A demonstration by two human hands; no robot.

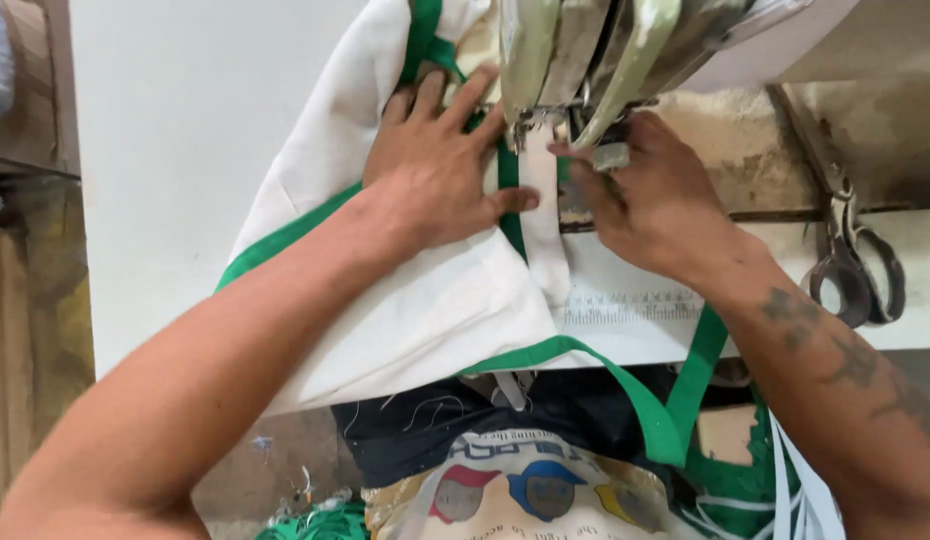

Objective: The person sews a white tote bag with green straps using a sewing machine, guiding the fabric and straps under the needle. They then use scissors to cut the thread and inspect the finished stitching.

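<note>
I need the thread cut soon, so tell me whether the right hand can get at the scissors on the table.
Probably yes: the scissors lie uncovered just right of the right hand, nothing between.

We note a white table point(175, 150) under even, soft light. Brown wooden boards point(30, 330) stand at its left edge. Grey floor point(275, 460) below carries loose thread scraps point(310, 515).

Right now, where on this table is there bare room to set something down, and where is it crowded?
The widest bare patch is the white table left of the cloth. A narrower strip lies between the right hand and the scissors. It is crowded under the sewing machine, where the left hand and right hand press the cloth and green tape.
</note>
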